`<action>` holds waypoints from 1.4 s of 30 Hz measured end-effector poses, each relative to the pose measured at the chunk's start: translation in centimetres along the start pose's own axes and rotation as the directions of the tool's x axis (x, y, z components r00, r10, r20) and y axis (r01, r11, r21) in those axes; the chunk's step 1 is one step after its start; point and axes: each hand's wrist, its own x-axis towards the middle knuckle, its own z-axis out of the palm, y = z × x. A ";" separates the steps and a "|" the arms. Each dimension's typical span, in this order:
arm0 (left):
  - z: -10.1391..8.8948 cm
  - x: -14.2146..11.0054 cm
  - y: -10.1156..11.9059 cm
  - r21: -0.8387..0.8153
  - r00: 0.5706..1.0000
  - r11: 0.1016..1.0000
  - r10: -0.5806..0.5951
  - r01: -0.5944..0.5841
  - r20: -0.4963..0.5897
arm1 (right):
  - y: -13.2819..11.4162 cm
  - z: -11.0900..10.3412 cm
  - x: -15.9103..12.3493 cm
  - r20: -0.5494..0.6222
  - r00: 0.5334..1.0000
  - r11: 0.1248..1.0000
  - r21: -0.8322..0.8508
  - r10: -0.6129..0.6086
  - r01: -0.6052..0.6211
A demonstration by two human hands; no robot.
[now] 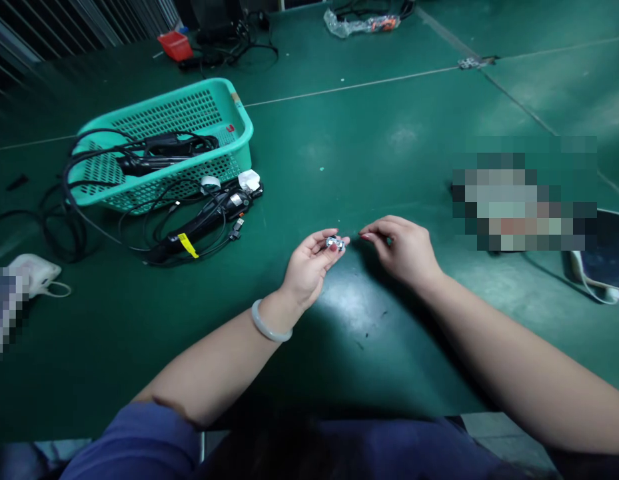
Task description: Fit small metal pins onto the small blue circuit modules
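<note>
My left hand (pixel 308 267), a pale bangle on its wrist, is closed on a small silvery piece with dark markings (pixel 335 243), pinched between thumb and fingers. The piece is too small to name. Just to the right, a short gap away, my right hand (pixel 406 250) has its thumb and index finger pressed together in a pinch above the table. Whatever may be between those fingertips is too small to make out. Both hands are over the middle of the green table (pixel 309 373).
A turquoise basket (pixel 242 157) with black corded tools (pixel 159 155) stands at the left. In front of it lies a black handheld tool (pixel 204 220) with a cable and yellow tag. Blurred-out items and a phone (pixel 606 250) are at the right. A red box (pixel 176 47) sits behind.
</note>
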 end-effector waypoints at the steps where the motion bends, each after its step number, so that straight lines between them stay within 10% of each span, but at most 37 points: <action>1: 0.0 -0.1 0.2 -0.039 1.000 0.999 -0.010 0.009 -0.024 | 0.5 0.4 0.0 0.024 0.999 0.999 0.016 0.031 -0.031; 7: -2.0 -1.6 2.4 -0.051 0.974 0.998 0.012 -0.024 -0.227 | 2.2 1.6 0.3 0.098 0.972 0.968 0.113 0.212 -0.223; 14: -9.0 -5.6 6.5 0.424 0.864 0.905 0.229 -0.020 -0.449 | 2.5 1.6 0.3 0.108 0.965 0.957 0.146 0.238 -0.252; 20: -10.5 -6.8 7.8 0.876 0.849 0.466 0.405 0.129 -0.340 | 2.3 1.6 0.2 0.097 0.972 0.961 0.155 0.215 -0.229; 28: -9.8 -6.7 7.4 0.998 0.892 -0.036 0.451 0.057 -0.035 | 2.1 1.3 -0.1 0.102 0.973 0.963 0.157 0.207 -0.221; 34: -9.9 -5.7 6.7 0.995 0.892 -0.057 0.442 -0.081 0.098 | 1.8 1.5 -0.4 0.092 0.985 0.977 0.141 0.146 -0.158; 42: -6.1 -3.3 3.3 0.953 0.900 0.222 0.425 -0.207 0.097 | 1.6 1.8 -0.6 0.103 0.991 0.985 0.142 0.088 -0.103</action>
